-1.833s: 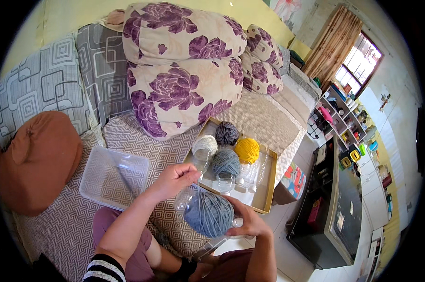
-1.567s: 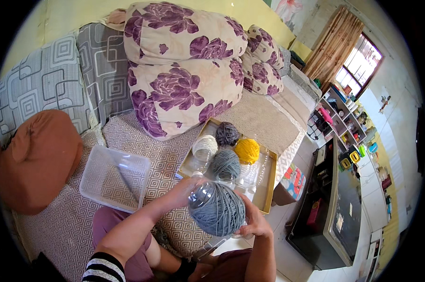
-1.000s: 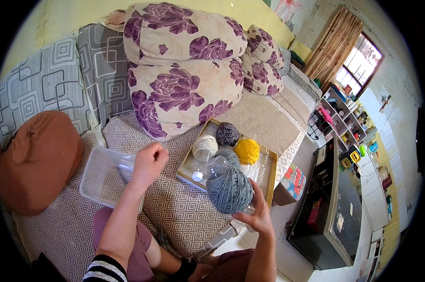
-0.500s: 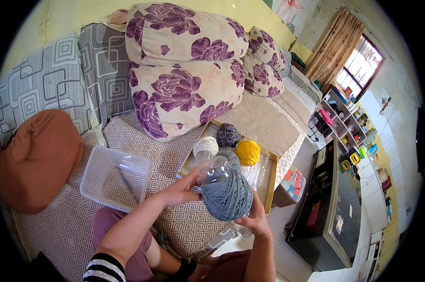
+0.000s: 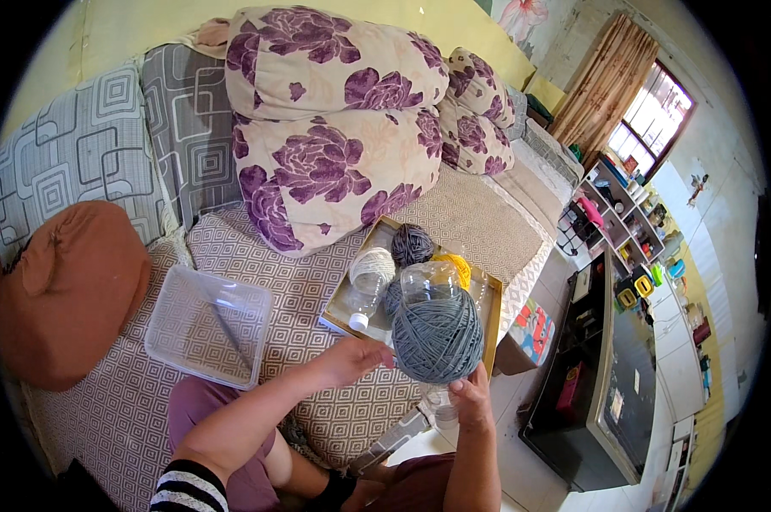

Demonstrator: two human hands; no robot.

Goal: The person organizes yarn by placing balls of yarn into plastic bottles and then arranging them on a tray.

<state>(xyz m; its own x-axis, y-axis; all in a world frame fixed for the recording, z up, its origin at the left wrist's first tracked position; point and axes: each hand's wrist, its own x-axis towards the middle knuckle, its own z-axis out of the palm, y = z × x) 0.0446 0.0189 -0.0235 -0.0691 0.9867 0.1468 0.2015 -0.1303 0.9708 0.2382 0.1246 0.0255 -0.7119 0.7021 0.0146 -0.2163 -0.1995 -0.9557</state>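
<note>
A large ball of grey-blue yarn point(image 5: 438, 343) is wound around a clear plastic bottle point(image 5: 426, 280), whose ends stick out at top and bottom. My right hand point(image 5: 472, 399) grips it from the lower right. Just left of the yarn, my left hand point(image 5: 351, 360) has its fingers drawn together; what they pinch, if anything, is too small to tell. Behind, a gold-rimmed tray point(image 5: 493, 328) holds white yarn point(image 5: 373, 264) on a bottle with a white cap, dark purple-grey yarn point(image 5: 412, 245) and yellow yarn point(image 5: 460, 270), the latter partly covered by the held bottle.
A clear plastic bin point(image 5: 208, 371) with a thin grey rod point(image 5: 228, 331) in it stands at left on the patterned cover. A brown cushion point(image 5: 74, 294) lies farther left. Flowered bedding point(image 5: 334, 145) rises behind the tray. A dark glass-topped cabinet point(image 5: 603, 384) stands right.
The yarn-wrapped bottle has turned and shifted right and slightly nearer. My left hand has come off the bottle and moved down beside it; my right hand still holds it.
</note>
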